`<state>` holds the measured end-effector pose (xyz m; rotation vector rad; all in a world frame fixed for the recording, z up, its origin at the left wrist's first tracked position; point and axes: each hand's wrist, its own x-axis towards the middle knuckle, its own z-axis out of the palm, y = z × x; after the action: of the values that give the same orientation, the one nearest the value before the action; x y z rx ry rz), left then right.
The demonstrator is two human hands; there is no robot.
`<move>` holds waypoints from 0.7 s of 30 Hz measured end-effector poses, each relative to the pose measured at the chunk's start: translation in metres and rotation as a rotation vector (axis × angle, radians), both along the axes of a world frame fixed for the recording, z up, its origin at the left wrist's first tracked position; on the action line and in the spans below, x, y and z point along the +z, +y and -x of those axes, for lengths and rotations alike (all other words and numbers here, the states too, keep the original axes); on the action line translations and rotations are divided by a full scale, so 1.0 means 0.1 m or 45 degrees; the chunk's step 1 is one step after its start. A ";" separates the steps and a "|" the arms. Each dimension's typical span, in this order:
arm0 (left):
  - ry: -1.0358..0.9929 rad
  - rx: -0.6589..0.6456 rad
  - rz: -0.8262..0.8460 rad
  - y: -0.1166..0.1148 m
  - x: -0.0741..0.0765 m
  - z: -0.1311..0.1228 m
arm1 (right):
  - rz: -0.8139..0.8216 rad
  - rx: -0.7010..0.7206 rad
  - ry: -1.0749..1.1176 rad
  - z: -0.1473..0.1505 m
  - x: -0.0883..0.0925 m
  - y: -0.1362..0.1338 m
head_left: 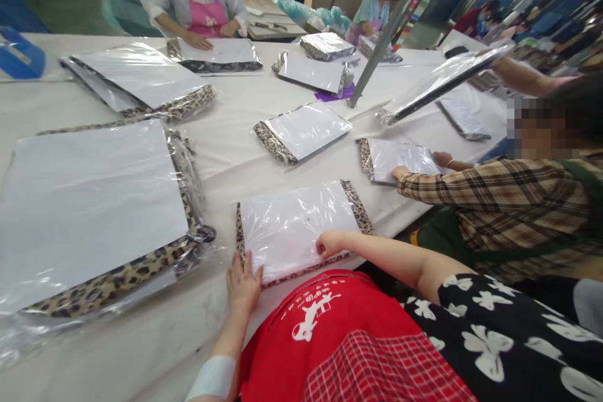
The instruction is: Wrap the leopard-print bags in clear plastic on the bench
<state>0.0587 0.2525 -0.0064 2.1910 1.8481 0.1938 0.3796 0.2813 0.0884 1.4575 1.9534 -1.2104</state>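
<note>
In front of me lies a leopard-print folded fabric piece in a clear plastic bag (296,217), a white sheet covering most of its top. My left hand (244,282) rests at the bag's near left corner, its fingers spread and nothing gripped. Over the near right part, my right hand (331,243) is closed, with the fingers curled down against the plastic. Whatever is between those fingertips is hidden.
A large stack of bagged leopard-print pieces (94,201) stands at my left. Another bagged piece (306,132) lies ahead. On my right, a co-worker in a plaid sleeve (494,191) handles a similar bag (400,160). A metal post (386,31) rises from the white table (211,119).
</note>
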 end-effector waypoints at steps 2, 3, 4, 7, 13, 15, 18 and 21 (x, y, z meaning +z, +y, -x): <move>0.019 -0.007 0.018 0.01 0.01 0.00 | -0.120 -0.106 -0.005 -0.05 -0.05 -0.09; 0.031 -0.012 0.023 0.01 0.01 0.00 | -0.173 -0.147 -0.013 -0.05 -0.07 -0.12; 0.044 -0.015 0.025 0.01 0.02 -0.01 | -0.219 -0.179 -0.022 -0.05 -0.10 -0.15; 0.084 -0.022 0.031 0.02 0.05 -0.01 | -0.300 -0.236 -0.045 -0.02 -0.18 -0.21; 0.146 -0.057 -0.138 -0.03 0.24 -0.19 | -0.395 -0.338 -0.091 -0.02 -0.25 -0.27; 0.119 -0.287 -0.229 -0.09 0.27 -0.34 | -0.421 -0.367 -0.101 -0.04 -0.23 -0.26; 0.051 -0.910 -0.237 -0.20 0.16 -0.56 | -0.468 -0.389 -0.094 -0.02 -0.14 -0.29; 0.036 -1.206 -0.242 -0.30 -0.06 -0.70 | -0.607 -0.377 0.012 0.10 -0.05 -0.41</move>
<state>0.1283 0.2224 -0.0120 2.9242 0.6494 0.1387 0.3695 0.2403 0.0836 2.0378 2.1883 -0.8918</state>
